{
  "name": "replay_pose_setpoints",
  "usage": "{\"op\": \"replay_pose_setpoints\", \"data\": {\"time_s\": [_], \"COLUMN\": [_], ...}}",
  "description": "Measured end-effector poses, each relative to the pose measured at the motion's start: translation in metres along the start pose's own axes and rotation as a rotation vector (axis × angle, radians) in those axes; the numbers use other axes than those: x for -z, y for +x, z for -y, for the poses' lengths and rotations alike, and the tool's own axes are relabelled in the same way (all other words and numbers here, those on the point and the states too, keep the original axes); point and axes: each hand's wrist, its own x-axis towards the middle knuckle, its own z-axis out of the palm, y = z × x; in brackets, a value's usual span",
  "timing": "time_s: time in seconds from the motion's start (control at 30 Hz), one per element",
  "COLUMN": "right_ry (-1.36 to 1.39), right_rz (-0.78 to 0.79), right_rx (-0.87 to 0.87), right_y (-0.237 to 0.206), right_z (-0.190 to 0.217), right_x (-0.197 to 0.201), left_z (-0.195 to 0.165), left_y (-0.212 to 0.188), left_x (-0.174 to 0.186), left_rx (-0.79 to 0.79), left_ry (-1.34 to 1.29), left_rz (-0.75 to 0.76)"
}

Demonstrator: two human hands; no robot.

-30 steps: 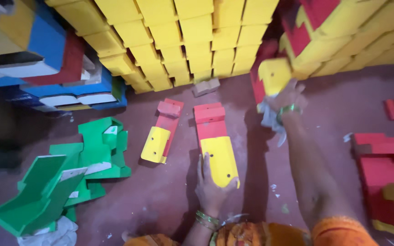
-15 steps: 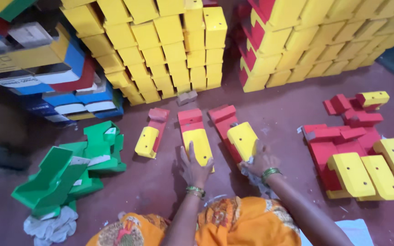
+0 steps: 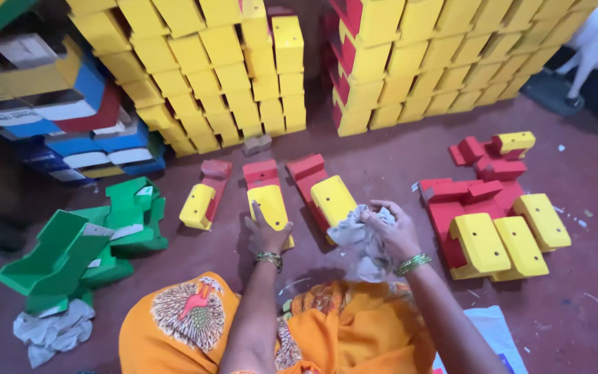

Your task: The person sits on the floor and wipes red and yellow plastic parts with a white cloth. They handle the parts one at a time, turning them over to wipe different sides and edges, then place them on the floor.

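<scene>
Stacks of yellow boxes [image 3: 216, 69] fill the far wall, with red-and-yellow ones [image 3: 410, 62] to their right and blue, red and white boxes [image 3: 70, 118] heaped at the left. All stand on a dark red floor [image 3: 382, 152]. A pile of red and yellow flat cartons [image 3: 493, 208] lies at the right, and green cartons [image 3: 84, 242] lie at the left.

Three flat red-and-yellow cartons lie side by side before the person, long axes running away from them, red ends far, yellow ends near. The left carton [image 3: 201, 201] lies untouched. The left hand [image 3: 266, 237] rests flat, fingers spread, on the near yellow end of the middle carton [image 3: 268, 197]. The right carton [image 3: 327, 194] tilts slightly, its far end leaning left. Just beside its near end, the right hand [image 3: 394, 232] is closed around a crumpled grey cloth [image 3: 365, 239]. Another grey cloth [image 3: 53, 332] lies at the lower left.
</scene>
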Motion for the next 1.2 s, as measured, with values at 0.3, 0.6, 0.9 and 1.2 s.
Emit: {"op": "replay_pose_setpoints", "data": {"time_s": [0.3,0.6,0.9,1.2], "right_ry": [0.358,-0.572,-1.208,-1.239], "right_rz": [0.085,-0.019,0.673,0.507], "right_rx": [-0.050,0.739,0.647,0.694], "right_y": [-0.067,-0.029,-0.009,0.020], "right_z": [-0.026,-0.017,-0.086,-0.099], "right_x": [-0.051,-0.162,-0.181,-0.159], "left_z": [0.021,0.069,0.116,0.058], "left_y": [-0.013,-0.032,-0.007,-0.044], "left_x": [0.003,0.050,0.036,0.075], "left_rx": [-0.042,-0.196,-0.326,-0.122], "left_ry": [0.115,-0.071,-0.164,-0.201], "left_rz": [-0.021,0.350,0.393,0.358]}}
